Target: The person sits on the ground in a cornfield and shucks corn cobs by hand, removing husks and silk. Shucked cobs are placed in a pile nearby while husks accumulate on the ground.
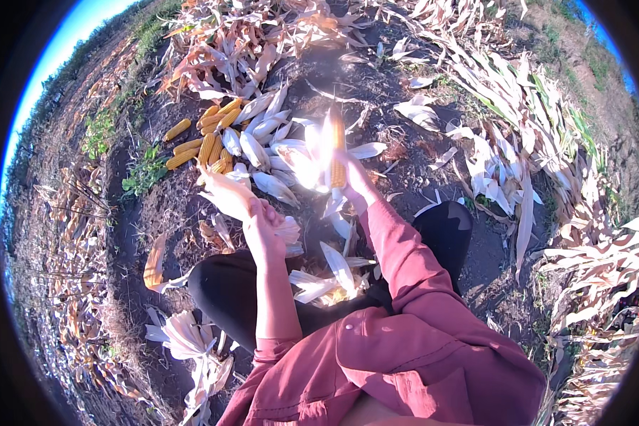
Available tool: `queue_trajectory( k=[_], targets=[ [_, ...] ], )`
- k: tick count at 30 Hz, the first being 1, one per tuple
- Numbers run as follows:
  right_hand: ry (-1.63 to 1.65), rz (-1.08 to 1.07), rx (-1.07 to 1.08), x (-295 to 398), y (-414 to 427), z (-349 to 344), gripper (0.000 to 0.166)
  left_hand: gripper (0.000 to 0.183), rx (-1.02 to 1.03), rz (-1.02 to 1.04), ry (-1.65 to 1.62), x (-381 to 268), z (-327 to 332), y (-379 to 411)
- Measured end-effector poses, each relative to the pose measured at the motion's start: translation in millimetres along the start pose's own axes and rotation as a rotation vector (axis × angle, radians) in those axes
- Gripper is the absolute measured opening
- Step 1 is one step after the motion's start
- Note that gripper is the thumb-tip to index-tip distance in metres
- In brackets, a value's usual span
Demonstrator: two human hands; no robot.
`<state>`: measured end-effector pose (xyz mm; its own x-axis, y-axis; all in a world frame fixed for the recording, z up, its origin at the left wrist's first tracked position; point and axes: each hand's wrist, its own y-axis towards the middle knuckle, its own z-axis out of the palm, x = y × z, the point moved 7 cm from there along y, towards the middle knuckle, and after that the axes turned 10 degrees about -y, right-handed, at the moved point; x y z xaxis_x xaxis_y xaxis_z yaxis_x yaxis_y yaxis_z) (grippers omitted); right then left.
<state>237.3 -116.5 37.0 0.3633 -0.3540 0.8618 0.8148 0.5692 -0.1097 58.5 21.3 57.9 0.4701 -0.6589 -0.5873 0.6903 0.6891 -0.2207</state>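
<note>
My right hand (pixel 354 178) grips a bare yellow ear of corn (pixel 338 154), held upright over the ground; glare washes out the pale husk along its left side. Dry husk leaves (pixel 226 194) are gripped in my left hand (pixel 266 226), out in front of my bent knee. Beyond that hand lies a pile of husked yellow corn cobs (pixel 206 148). Touching the pile on its right are several ears still in pale husks (pixel 254 152). Whether the held ear is wholly free of its husk is hidden by the glare.
Torn husks (pixel 330 282) lie between my black-clad legs (pixel 223 290). More husks (pixel 191 341) are at lower left. A heap of dry husks (pixel 234 48) lies at the far side, and dry corn stalks (pixel 522 101) stretch along the right. A green weed (pixel 146 170) grows beside the cobs.
</note>
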Motion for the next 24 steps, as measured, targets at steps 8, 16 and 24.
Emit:
queue_trajectory(
  k=[8, 16, 24],
  targets=[
    [-0.007, 0.131, 0.419, 28.9, -75.5, 64.2, 0.051, 0.046, 0.273, -0.171, 0.114, 22.4, 37.8, 18.4],
    [0.049, 0.347, 0.552, -13.2, -100.2, 51.5, 0.047, 0.043, 0.305, -0.164, 0.043, 13.5, 48.0, 23.7],
    [-0.311, 0.25, 0.573, -19.2, -100.0, 48.3, 0.065, 0.019, 0.168, -0.132, 0.051, 13.2, 24.4, 34.9]
  ],
)
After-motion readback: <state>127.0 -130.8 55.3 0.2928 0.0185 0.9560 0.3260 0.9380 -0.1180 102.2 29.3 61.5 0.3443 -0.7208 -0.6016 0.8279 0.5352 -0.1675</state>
